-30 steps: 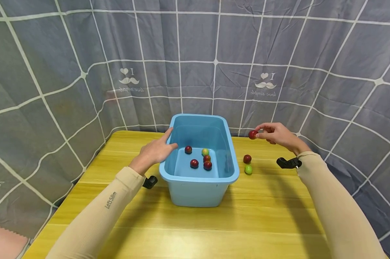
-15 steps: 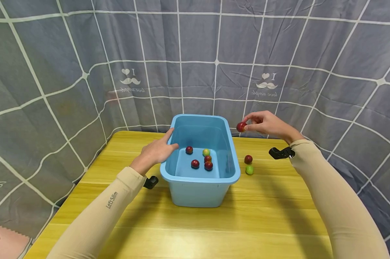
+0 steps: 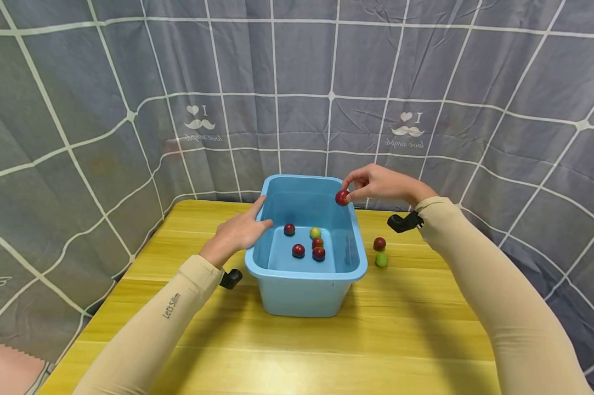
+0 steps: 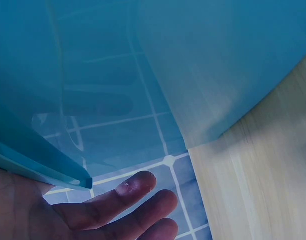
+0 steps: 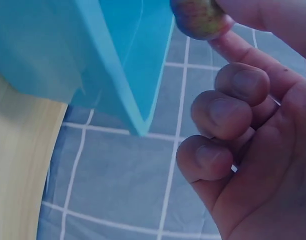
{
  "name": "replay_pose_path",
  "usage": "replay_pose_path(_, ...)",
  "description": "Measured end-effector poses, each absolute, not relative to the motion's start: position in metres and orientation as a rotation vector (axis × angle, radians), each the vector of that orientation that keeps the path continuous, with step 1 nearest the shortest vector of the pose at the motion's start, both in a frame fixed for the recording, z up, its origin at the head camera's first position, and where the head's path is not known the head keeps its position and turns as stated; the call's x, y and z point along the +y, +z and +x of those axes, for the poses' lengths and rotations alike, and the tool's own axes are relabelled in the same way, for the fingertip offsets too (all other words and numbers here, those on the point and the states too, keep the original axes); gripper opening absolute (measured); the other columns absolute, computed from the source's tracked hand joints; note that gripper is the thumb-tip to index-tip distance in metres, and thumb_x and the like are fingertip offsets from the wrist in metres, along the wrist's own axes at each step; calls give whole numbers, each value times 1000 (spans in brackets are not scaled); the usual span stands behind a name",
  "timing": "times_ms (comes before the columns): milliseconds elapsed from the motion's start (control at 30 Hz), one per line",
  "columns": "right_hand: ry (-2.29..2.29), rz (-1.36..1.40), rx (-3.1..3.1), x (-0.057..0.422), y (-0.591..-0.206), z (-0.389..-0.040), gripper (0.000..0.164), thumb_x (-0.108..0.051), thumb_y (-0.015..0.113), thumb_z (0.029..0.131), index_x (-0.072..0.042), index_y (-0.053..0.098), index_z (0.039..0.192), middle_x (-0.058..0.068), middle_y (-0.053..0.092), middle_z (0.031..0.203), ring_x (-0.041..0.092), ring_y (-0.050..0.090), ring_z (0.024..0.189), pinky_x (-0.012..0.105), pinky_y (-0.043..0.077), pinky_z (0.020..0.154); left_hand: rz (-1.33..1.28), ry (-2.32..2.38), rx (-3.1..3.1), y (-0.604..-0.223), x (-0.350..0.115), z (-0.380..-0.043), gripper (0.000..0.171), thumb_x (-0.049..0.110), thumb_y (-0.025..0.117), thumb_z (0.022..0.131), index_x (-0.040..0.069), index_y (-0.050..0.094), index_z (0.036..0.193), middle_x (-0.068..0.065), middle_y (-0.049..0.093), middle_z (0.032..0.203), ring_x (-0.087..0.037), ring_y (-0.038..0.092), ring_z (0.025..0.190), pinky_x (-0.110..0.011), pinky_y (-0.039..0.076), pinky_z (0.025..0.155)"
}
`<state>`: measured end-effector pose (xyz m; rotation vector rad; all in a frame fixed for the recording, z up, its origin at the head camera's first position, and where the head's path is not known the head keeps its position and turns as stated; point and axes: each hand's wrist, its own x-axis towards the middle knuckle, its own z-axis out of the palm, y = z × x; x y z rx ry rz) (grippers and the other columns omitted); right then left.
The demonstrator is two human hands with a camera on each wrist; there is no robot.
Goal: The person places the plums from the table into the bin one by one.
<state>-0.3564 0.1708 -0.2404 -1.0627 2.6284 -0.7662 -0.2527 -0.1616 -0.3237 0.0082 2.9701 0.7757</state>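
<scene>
Between thumb and index finger, my right hand [image 3: 383, 182] pinches a dark red plum [image 3: 343, 197] over the right rim of the blue plastic tub [image 3: 304, 293]. In the right wrist view this plum [image 5: 198, 17] shows mottled red and green skin, and the other fingers [image 5: 222, 115] are curled below it. My left hand [image 3: 237, 231] rests on the tub's left rim, thumb over the inside, loosely straight fingers outside. Inside the tub lie several red plums [image 3: 298, 250] and a yellow-green one [image 3: 315, 233].
Right of the tub, a red plum [image 3: 379, 244] and a green plum [image 3: 381, 259] lie close together on the wooden table [image 3: 297, 351]. A grey gridded curtain [image 3: 301, 71] hangs behind and along both sides.
My right hand has moved left and slightly up with the plum, from beyond the tub's right side to over its rim. My left hand stays on the left rim.
</scene>
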Motion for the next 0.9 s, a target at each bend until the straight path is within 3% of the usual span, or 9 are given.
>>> replay_pose_path(600, -391, -1115, 2475, 100, -255, -356, 15, -24, 74, 90, -18, 73, 104, 1, 49, 68, 18, 45, 66, 31, 37, 65, 18, 788, 2975, -326, -162, -253, 77, 55, 41, 98, 39, 2, 162, -14, 44, 156, -39, 61, 117, -44, 49, 71)
replay_pose_path(900, -268, -1065, 2457, 85, -260, -353, 17, -25, 74, 89, -20, 72, 105, 1, 52, 73, 18, 48, 71, 30, 36, 64, 21, 788, 2980, -325, -163, -253, 76, 55, 41, 98, 38, 3, 163, -14, 44, 157, -40, 60, 120, -47, 51, 75)
